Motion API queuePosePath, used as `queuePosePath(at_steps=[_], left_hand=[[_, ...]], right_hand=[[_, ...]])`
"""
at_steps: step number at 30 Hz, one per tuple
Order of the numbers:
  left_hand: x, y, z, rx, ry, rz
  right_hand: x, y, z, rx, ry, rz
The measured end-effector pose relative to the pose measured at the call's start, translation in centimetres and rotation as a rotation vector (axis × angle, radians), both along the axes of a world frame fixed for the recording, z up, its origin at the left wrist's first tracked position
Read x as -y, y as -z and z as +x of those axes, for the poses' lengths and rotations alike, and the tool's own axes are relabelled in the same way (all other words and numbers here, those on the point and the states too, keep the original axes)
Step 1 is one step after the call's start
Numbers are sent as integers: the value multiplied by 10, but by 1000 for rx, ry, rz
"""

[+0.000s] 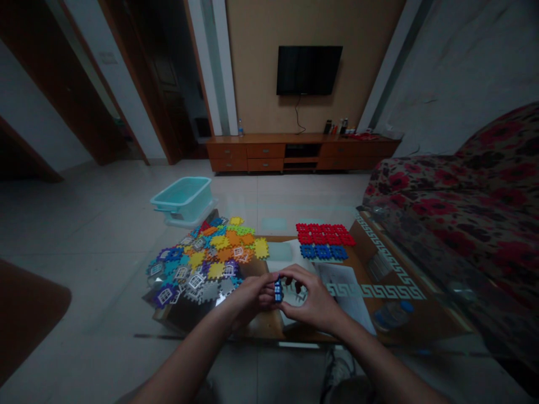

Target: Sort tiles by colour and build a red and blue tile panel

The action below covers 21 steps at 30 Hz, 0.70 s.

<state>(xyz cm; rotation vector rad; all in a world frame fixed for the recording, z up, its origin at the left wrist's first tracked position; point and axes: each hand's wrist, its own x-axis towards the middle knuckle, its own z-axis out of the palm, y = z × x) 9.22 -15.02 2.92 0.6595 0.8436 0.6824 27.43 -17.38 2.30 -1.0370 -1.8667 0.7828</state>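
Note:
My left hand [252, 297] and my right hand [309, 300] meet above the near part of a glass table [126, 314]. Both pinch small blue interlocking tiles [278, 290] held on edge between the fingertips. Just left of my hands lies a heap of many-coloured puzzle tiles [206, 255], some with white window prints. Beyond my right hand a flat joined mat lies on the glass, with red tiles [324, 234] at the back and a row of blue tiles [323, 251] in front.
A teal plastic basin [183, 197] stands at the table's far left. A printed sheet [343, 280] and a bottle [391, 315] lie under the glass. A flowered sofa [463, 202] runs along the right. A TV cabinet [301, 151] lines the far wall.

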Motion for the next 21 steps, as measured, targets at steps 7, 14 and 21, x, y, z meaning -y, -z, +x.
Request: queuePosePath(at_steps=[7, 14, 21], left_hand=[[-3, 3, 1, 23, 12, -22], [-1, 8, 1, 2, -7, 1], [0, 6, 3, -78, -59, 52]], right_hand=[[-1, 5, -1, 6, -9, 36], [0, 6, -2, 32, 8, 17], [-1, 6, -3, 13, 15, 38]])
